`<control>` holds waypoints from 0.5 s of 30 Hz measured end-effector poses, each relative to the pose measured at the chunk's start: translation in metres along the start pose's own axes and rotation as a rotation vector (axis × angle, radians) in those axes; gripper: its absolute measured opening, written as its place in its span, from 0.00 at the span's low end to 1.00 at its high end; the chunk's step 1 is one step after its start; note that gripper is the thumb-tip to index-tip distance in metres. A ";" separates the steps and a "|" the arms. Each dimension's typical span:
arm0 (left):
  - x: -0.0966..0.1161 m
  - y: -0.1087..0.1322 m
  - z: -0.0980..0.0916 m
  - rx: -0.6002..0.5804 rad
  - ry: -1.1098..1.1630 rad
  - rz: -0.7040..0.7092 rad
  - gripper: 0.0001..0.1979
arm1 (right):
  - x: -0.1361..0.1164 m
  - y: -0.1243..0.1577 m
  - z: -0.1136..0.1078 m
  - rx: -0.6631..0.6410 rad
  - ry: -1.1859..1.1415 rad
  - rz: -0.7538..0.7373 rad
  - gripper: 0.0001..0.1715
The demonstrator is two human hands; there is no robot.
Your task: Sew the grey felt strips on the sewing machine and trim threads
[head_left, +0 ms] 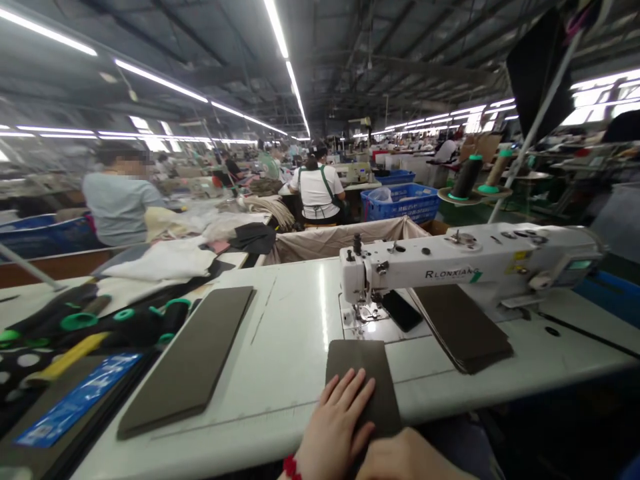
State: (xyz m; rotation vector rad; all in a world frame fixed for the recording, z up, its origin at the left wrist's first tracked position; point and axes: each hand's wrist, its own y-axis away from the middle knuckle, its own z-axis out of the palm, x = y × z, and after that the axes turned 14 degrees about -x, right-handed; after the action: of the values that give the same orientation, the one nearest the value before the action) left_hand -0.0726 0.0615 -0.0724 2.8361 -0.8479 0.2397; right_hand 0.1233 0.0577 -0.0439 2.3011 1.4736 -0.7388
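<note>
My left hand (336,421), with a red bracelet at the wrist, lies flat with spread fingers on a dark olive fabric panel (363,363). The panel rests on the white sewing table (285,380), in front of the needle area of a white RLONXIANG sewing machine (450,263). My right hand (407,460) is cut off by the bottom edge, next to the panel's near end, and its fingers are hidden. A stack of matching panels (463,330) lies under the machine arm. Another long panel (187,360) lies to the left.
A black phone (401,310) lies beside the needle plate. Thread spools and rolled material (95,323) lie at the left, with thread cones (467,177) behind the machine. Co-workers sit at nearby stations (120,200), among blue crates (400,202) and fabric piles.
</note>
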 end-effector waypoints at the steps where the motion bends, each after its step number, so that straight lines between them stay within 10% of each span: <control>1: -0.004 0.009 0.000 0.000 -0.007 -0.033 0.33 | 0.007 -0.004 -0.009 0.029 -0.028 0.038 0.16; 9: -0.017 0.036 -0.015 -0.036 0.008 -0.084 0.31 | 0.084 -0.073 -0.053 0.077 0.261 0.386 0.33; 15: -0.040 0.025 -0.028 -0.016 0.058 -0.118 0.32 | 0.104 -0.060 -0.051 0.077 0.272 0.469 0.32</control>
State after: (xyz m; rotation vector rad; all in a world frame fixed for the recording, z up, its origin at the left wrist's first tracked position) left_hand -0.1218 0.0678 -0.0505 2.8373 -0.6652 0.2962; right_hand 0.1167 0.1870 -0.0605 2.7423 0.9418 -0.3647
